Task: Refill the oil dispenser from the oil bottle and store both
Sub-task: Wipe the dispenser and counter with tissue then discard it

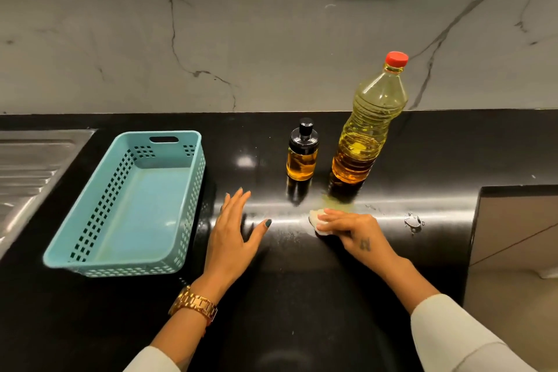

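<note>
A small glass oil dispenser [303, 151] with a black pump top stands upright on the black counter, holding amber oil. To its right stands a tall plastic oil bottle [370, 127], red cap on, about half full. My left hand [234, 232] lies flat on the counter with fingers spread, in front of the dispenser and holding nothing. My right hand [351, 231] presses a small white cloth [317, 219] onto the counter, just in front of the bottle, beside a yellowish oil smear [338, 204].
A light blue perforated plastic basket [133, 205] sits to the left with nothing in it. A steel sink drainboard [27, 172] lies at the far left. The counter edge drops off at the right near a small wet mark [413, 222]. A marble wall stands behind.
</note>
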Action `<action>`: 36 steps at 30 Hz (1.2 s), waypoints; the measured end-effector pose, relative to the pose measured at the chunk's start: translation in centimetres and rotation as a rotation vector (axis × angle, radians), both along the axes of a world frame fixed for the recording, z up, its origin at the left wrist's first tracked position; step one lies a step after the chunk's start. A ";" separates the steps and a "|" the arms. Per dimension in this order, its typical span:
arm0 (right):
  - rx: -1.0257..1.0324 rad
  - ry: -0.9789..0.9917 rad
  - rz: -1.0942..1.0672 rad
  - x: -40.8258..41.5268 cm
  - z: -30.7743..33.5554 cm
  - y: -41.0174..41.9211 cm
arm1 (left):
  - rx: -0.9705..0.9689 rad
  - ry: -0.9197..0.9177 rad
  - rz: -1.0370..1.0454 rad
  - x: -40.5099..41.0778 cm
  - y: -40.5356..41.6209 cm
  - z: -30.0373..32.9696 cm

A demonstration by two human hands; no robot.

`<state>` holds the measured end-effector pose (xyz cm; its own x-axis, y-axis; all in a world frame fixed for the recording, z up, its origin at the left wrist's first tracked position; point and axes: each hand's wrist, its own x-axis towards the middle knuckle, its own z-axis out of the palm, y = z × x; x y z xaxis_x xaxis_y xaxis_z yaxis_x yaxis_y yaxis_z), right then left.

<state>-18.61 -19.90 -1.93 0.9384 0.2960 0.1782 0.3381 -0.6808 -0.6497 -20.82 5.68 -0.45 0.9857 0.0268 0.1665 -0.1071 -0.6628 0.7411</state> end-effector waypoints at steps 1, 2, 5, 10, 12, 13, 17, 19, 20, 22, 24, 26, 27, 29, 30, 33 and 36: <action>-0.004 -0.035 -0.042 0.3 0.2 0.2 | -0.004 -0.001 -0.001 0.1 0.0 0.0; -0.020 -0.078 -0.089 0.8 0.3 0.6 | -0.006 -0.002 -0.003 0.1 0.0 0.0; -0.016 -0.038 -0.165 2.4 0.7 3.4 | 0.000 -0.005 -0.013 0.3 -0.1 0.0; 0.018 0.052 0.100 1.3 -0.8 4.4 | 0.021 0.008 -0.046 0.7 -0.3 -0.1; 0.001 0.127 0.159 0.3 -0.6 2.2 | 0.011 0.004 -0.053 0.8 -0.2 -0.1; 0.007 0.127 0.157 0.0 -0.5 1.0 | 0.003 0.005 -0.055 0.9 -0.2 0.0; -0.032 0.032 -0.052 3.0 -0.6 0.3 | -0.001 0.007 -0.064 1.0 0.0 -0.1; -0.046 0.050 -0.096 4.5 -0.3 3.2 | 0.007 0.005 -0.062 1.0 0.0 -0.2; -0.036 0.061 -0.083 4.7 -0.1 4.8 | 0.014 0.005 -0.061 1.1 0.0 -0.2; -0.013 0.080 0.015 4.0 -0.1 7.0 | 0.031 0.007 -0.066 1.1 -0.1 -0.3; 0.017 0.108 0.164 2.3 -0.4 6.9 | 0.038 0.011 -0.076 1.2 -0.1 -0.3; 0.028 0.152 0.233 0.8 -0.9 4.6 | 0.037 0.013 -0.079 1.3 -0.1 -0.3; 0.035 0.160 0.234 0.4 -1.1 3.1 | 0.038 0.014 -0.081 1.3 -0.1 -0.3; 0.047 0.150 0.188 0.5 -1.1 0.8 | 0.046 0.019 -0.094 1.2 -0.1 -0.3; 0.046 0.131 0.142 1.0 -1.1 0.3 | 0.053 0.019 -0.101 1.1 -0.1 -0.4; 0.011 0.056 0.004 3.5 -0.6 1.7 | 0.101 0.022 -0.129 1.0 0.1 -0.6; -0.037 0.081 -0.013 5.2 -0.2 5.8 | 0.184 0.037 -0.165 0.9 0.4 -1.1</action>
